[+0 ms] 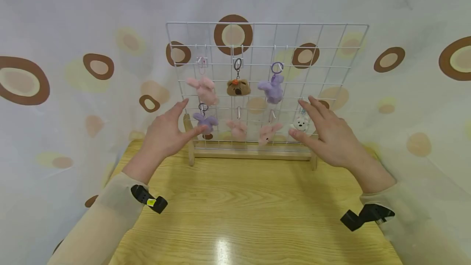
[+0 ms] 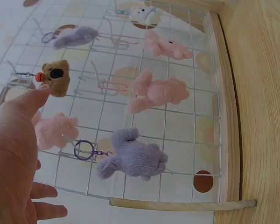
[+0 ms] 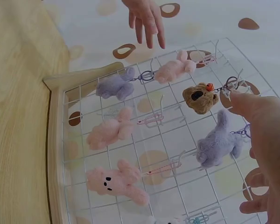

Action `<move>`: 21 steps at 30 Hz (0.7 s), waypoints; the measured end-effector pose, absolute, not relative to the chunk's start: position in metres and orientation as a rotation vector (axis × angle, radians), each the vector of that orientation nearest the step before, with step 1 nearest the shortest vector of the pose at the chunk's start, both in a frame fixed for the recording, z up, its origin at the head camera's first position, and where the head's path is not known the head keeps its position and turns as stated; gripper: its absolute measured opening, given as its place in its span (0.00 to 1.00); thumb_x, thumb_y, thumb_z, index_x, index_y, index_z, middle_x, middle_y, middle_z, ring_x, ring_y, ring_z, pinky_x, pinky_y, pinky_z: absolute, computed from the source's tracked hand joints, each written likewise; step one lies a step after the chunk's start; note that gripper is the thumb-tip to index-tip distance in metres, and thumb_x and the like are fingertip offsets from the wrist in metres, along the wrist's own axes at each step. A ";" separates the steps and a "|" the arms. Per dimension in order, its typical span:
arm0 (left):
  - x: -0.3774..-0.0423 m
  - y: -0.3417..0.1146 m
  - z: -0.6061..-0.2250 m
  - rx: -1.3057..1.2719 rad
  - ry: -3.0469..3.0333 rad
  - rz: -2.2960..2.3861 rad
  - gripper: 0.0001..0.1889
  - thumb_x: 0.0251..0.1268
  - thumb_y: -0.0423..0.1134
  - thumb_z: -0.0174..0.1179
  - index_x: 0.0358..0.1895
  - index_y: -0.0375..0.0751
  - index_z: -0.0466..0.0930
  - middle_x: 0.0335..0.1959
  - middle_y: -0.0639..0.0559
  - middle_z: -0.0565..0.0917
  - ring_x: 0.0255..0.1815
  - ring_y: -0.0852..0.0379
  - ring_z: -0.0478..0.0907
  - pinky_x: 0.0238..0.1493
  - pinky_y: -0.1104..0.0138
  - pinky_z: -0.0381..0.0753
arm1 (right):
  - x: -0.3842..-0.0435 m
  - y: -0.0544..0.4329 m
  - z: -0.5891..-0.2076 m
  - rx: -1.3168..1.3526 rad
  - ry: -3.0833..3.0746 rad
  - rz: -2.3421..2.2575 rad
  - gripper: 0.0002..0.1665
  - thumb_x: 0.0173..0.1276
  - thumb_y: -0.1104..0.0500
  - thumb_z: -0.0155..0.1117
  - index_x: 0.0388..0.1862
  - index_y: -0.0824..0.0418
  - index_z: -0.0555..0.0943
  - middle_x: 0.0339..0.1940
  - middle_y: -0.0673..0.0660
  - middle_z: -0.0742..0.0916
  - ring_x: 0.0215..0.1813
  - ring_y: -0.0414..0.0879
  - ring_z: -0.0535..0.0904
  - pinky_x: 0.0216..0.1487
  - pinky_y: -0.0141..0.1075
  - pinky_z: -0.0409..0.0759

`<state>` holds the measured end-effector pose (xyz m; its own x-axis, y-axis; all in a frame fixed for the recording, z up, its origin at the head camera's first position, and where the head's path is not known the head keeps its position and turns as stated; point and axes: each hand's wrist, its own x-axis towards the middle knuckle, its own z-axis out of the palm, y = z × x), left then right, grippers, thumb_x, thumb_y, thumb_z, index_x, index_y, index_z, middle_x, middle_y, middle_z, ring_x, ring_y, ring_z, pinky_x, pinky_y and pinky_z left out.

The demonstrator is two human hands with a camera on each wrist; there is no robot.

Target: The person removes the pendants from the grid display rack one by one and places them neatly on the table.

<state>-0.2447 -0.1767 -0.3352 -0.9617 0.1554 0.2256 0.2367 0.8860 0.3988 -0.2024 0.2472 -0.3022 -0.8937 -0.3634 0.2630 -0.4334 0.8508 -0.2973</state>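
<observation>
- Keychains (image 1: 238, 88) hang on the wire rack (image 1: 266, 23).
- Left hand (image 1: 167, 132) at the rack's left, right hand (image 1: 333, 136) at its right: fingers spread, both empty.
- Careless brushing could unhook keychains.

From my remote seat I count three pink plushes (image 1: 207, 92), two purple plushes (image 1: 273, 92), one brown plush (image 1: 238, 88), one white plush (image 1: 301, 123), one rack (image 1: 254, 155), two hands (image 1: 164, 134).

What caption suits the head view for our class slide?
Left grip and right grip spread open near a wire rack hung with seven plush charms.
</observation>
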 end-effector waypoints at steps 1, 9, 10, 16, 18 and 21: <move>-0.246 -0.178 -0.336 -0.288 -2.860 -0.671 0.59 0.59 0.85 0.53 0.87 0.51 0.54 0.81 0.40 0.66 0.73 0.32 0.71 0.66 0.38 0.72 | -0.203 0.247 -0.301 0.618 -2.828 0.547 0.50 0.81 0.36 0.57 0.89 0.54 0.51 0.87 0.65 0.55 0.78 0.75 0.59 0.66 0.76 0.61; -0.253 -0.185 -0.345 -0.218 -2.817 -0.831 0.59 0.60 0.82 0.58 0.84 0.44 0.59 0.74 0.34 0.74 0.70 0.32 0.74 0.65 0.39 0.74 | -0.206 0.245 -0.297 0.626 -2.776 0.633 0.48 0.80 0.38 0.60 0.88 0.56 0.54 0.86 0.66 0.59 0.78 0.72 0.62 0.67 0.73 0.63; -0.254 -0.186 -0.346 -0.208 -2.811 -0.857 0.57 0.61 0.80 0.60 0.84 0.45 0.60 0.75 0.35 0.74 0.70 0.33 0.74 0.65 0.39 0.74 | -0.206 0.244 -0.297 0.625 -2.765 0.650 0.48 0.80 0.38 0.61 0.88 0.56 0.55 0.85 0.66 0.60 0.76 0.71 0.65 0.66 0.72 0.65; -0.257 -0.190 -0.352 -0.155 -2.794 -0.992 0.52 0.64 0.72 0.66 0.83 0.46 0.61 0.75 0.37 0.74 0.72 0.35 0.74 0.65 0.40 0.75 | -0.213 0.243 -0.295 0.626 -2.697 0.857 0.45 0.80 0.44 0.64 0.86 0.57 0.58 0.81 0.65 0.67 0.66 0.66 0.74 0.59 0.66 0.75; -0.258 -0.191 -0.353 -0.147 -2.797 -1.012 0.52 0.64 0.71 0.67 0.83 0.45 0.62 0.75 0.36 0.74 0.71 0.35 0.75 0.65 0.41 0.75 | -0.215 0.242 -0.293 0.621 -2.683 0.927 0.44 0.80 0.45 0.64 0.85 0.57 0.59 0.80 0.66 0.68 0.67 0.67 0.73 0.58 0.66 0.76; -0.260 -0.192 -0.355 -0.135 -2.804 -1.033 0.52 0.64 0.71 0.67 0.83 0.44 0.61 0.75 0.35 0.74 0.71 0.35 0.75 0.65 0.41 0.75 | -0.218 0.241 -0.291 0.597 -2.685 0.990 0.42 0.81 0.44 0.62 0.85 0.57 0.60 0.79 0.66 0.69 0.69 0.68 0.73 0.58 0.67 0.76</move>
